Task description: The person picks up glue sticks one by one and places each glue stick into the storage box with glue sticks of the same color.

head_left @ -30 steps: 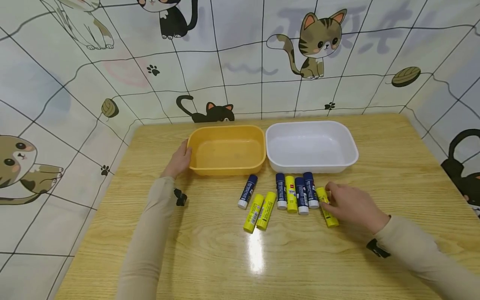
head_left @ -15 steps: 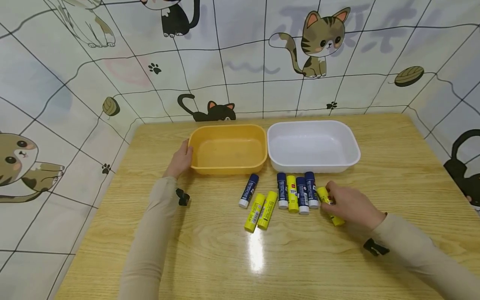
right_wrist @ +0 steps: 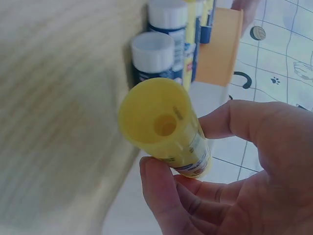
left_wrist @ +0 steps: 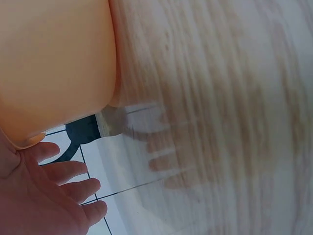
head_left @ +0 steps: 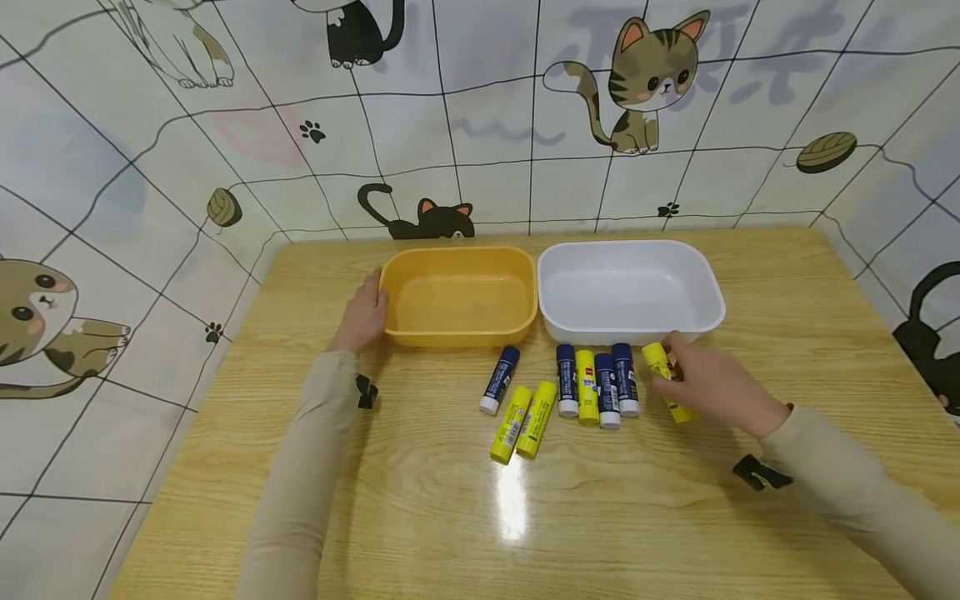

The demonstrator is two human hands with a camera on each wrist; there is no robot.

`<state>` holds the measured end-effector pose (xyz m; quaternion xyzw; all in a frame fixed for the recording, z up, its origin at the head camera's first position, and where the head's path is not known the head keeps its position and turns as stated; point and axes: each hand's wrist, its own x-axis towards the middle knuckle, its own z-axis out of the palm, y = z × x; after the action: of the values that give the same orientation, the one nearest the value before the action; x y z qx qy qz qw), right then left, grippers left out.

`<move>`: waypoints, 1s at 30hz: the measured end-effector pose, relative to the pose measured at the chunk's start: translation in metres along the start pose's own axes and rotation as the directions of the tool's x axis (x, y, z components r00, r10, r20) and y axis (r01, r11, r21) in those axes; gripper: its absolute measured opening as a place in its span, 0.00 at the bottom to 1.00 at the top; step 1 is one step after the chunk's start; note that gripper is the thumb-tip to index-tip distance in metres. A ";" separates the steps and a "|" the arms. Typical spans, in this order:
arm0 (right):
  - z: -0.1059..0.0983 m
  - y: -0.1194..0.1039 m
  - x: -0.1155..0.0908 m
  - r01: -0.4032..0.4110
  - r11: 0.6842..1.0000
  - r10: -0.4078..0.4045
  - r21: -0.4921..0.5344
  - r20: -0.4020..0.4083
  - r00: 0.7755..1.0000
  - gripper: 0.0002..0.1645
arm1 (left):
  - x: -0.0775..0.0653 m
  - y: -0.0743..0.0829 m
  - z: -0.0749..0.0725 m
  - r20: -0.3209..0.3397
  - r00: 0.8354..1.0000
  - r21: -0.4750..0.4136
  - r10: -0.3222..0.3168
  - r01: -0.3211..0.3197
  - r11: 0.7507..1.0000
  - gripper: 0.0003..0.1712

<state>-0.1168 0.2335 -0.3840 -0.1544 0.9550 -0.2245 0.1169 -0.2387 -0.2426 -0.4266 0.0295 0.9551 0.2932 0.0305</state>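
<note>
My right hand (head_left: 723, 385) pinches a yellow glue stick (head_left: 657, 360) between thumb and fingers, just in front of the white basin (head_left: 630, 329). In the right wrist view the hollow end of that glue stick (right_wrist: 155, 115) faces the camera, and it appears raised off the table. At the left end of the orange-yellow basin (head_left: 461, 339) rests my left hand (head_left: 362, 315). Its fingers (left_wrist: 66, 171) look loosely extended by the basin's rim in the left wrist view; the thumb is mostly hidden. Several blue and yellow glue sticks (head_left: 587, 387) lie in a row near the white basin.
Left of the row lie a blue glue stick (head_left: 499, 381) and two yellow ones, including one yellow glue stick (head_left: 512, 423). Both basins stand side by side near the back of the wooden table (head_left: 420, 517). A cat-patterned backdrop (head_left: 495, 158) rises behind and beside the table.
My right hand has moved away from me, taking the yellow glue stick off its place beside the row towards the white basin. The left hand stays at the orange-yellow basin.
</note>
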 end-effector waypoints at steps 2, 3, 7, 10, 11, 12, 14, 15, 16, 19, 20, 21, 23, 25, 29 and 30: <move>-0.004 -0.001 0.002 0.002 1.000 -0.002 0.013 0.000 1.000 0.23 | 0.000 0.001 0.000 0.001 1.000 0.017 -0.005 0.005 1.000 0.31; -0.006 -0.002 0.002 -0.001 1.000 0.001 0.024 0.004 1.000 0.22 | -0.001 0.002 0.000 0.003 1.000 0.026 -0.008 0.008 1.000 0.31; -0.013 -0.007 0.007 -0.012 0.999 0.011 0.049 0.016 1.000 0.23 | -0.004 0.005 -0.001 0.000 1.000 0.056 -0.021 0.021 0.998 0.31; -0.017 -0.010 0.010 -0.010 0.999 0.010 0.032 0.017 1.000 0.24 | -0.005 0.006 -0.002 -0.002 1.000 0.065 -0.027 0.028 0.998 0.31; -0.019 -0.011 0.011 -0.006 1.000 0.006 0.028 0.016 1.000 0.24 | -0.006 0.007 -0.002 -0.002 1.000 0.066 -0.029 0.029 0.997 0.31; -0.020 -0.012 0.012 -0.003 1.000 0.003 0.026 0.015 1.000 0.25 | -0.006 0.007 -0.002 -0.003 1.000 0.066 -0.031 0.031 0.997 0.31; -0.024 -0.015 0.014 -0.002 1.000 0.002 0.015 0.013 1.000 0.26 | -0.006 0.007 -0.002 -0.003 0.999 0.070 -0.034 0.034 0.997 0.31; -0.027 -0.016 0.015 -0.002 1.000 0.001 0.012 0.012 1.000 0.26 | -0.006 0.007 -0.002 -0.003 0.999 0.072 -0.035 0.035 0.997 0.31; -0.029 -0.017 0.017 0.001 1.000 -0.001 0.010 0.012 1.000 0.26 | -0.006 0.007 -0.003 -0.003 0.999 0.072 -0.036 0.037 0.997 0.31; -0.037 -0.021 0.022 -0.001 1.000 0.002 -0.007 0.014 1.000 0.27 | -0.007 0.007 -0.003 -0.002 0.999 0.075 -0.042 0.042 0.996 0.31; -0.039 -0.021 0.024 0.001 1.000 -0.001 -0.017 0.013 1.000 0.27 | -0.007 0.007 -0.004 -0.001 0.999 0.074 -0.045 0.045 0.996 0.31; -0.041 -0.022 0.025 0.002 1.000 -0.002 -0.025 0.010 1.000 0.28 | -0.007 0.007 -0.004 0.001 0.999 0.073 -0.047 0.047 0.996 0.31; -0.045 -0.023 0.029 0.002 0.999 -0.002 -0.035 0.010 1.000 0.28 | -0.007 0.007 -0.004 0.001 0.999 0.073 -0.052 0.051 0.996 0.31; -0.048 -0.022 0.031 0.006 0.999 -0.006 -0.041 0.012 1.000 0.29 | -0.007 0.007 -0.004 0.006 0.998 0.070 -0.056 0.056 0.996 0.31; -0.054 -0.019 0.037 0.004 0.999 -0.004 -0.046 0.015 1.000 0.30 | -0.007 0.007 -0.003 0.008 0.998 0.070 -0.059 0.058 0.996 0.31; -0.055 -0.018 0.038 0.002 0.999 -0.002 -0.046 0.015 1.000 0.30 | -0.007 0.007 -0.003 0.008 0.998 0.070 -0.059 0.058 0.996 0.31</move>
<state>-0.1637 0.2262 -0.3332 -0.1597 0.9589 -0.2013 0.1205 -0.2319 -0.2387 -0.4198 0.0041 0.9650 0.2587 0.0427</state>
